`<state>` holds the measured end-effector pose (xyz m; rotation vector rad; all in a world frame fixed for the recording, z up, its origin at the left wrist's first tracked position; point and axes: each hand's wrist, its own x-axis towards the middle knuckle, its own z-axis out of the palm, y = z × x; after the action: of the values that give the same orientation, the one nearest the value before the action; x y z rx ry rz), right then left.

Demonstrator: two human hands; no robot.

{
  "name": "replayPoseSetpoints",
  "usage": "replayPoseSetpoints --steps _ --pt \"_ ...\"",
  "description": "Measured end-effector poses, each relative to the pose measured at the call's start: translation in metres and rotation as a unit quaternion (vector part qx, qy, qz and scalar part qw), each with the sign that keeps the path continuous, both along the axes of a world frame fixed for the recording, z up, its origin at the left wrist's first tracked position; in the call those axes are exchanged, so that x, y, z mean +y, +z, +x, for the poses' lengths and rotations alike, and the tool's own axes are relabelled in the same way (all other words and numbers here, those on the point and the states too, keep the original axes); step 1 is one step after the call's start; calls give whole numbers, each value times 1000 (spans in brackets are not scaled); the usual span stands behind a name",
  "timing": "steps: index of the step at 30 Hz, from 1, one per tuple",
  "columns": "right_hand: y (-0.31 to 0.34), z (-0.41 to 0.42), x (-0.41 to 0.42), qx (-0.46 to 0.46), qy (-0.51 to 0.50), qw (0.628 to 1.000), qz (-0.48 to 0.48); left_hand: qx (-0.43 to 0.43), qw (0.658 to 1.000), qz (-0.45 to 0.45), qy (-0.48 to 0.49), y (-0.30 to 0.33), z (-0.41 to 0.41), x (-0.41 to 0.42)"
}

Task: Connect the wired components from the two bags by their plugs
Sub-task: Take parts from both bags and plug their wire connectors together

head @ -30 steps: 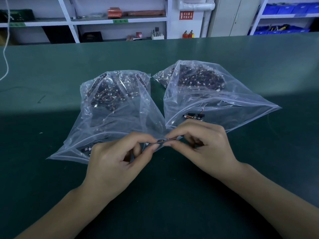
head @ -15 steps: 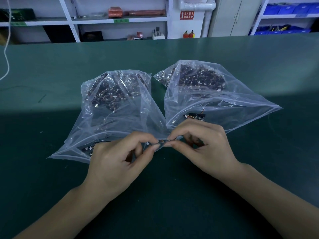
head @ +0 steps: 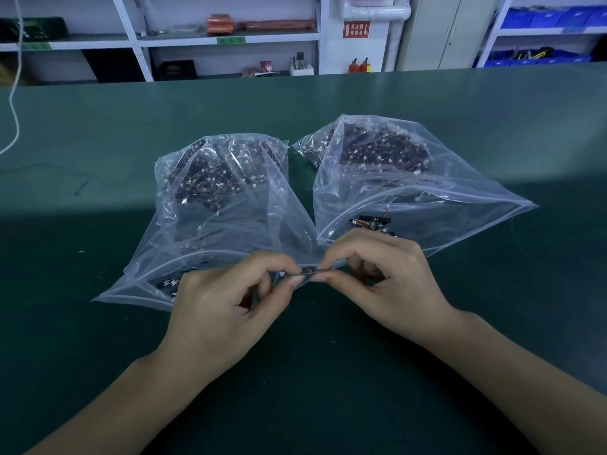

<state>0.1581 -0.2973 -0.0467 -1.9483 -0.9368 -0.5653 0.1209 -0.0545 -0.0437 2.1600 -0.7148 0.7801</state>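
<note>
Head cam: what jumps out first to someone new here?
Two clear plastic bags lie side by side mid-table, the left bag and the right bag, each packed with small dark wired components. In front of their open mouths, the left hand and right hand meet, pinching a tiny wired piece between their fingertips over the green table.

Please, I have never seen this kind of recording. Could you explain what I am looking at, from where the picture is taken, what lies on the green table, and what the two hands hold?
There is no machine here. A person wears a camera on the head, looking forward and down at their own hands. On the green table lie two clear plastic bags, the left bag and the right bag, both full of small dark wired components. The left hand and the right hand meet in the middle, each pinching one end of a small wired part. Whether the plugs are already joined is too small to tell. Shelves stand behind the table.
</note>
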Motion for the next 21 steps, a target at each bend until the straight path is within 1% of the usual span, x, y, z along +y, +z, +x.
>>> replayPoseSetpoints --steps 5,12,14,16,21 --pt "1 -1 1 -8 -6 1000 -2 -2 1000 9 7 0 0 0" --pt "5 7 -12 0 -21 999 -40 7 1000 16 21 3 -1 0" --pt "9 16 -24 -19 -53 997 -47 5 999 19 29 3 0 3" --pt "11 26 -36 -26 -113 992 -41 -4 999 39 33 6 2 5" --pt "4 41 -55 10 -214 973 -81 -75 988 112 80 15 6 12"
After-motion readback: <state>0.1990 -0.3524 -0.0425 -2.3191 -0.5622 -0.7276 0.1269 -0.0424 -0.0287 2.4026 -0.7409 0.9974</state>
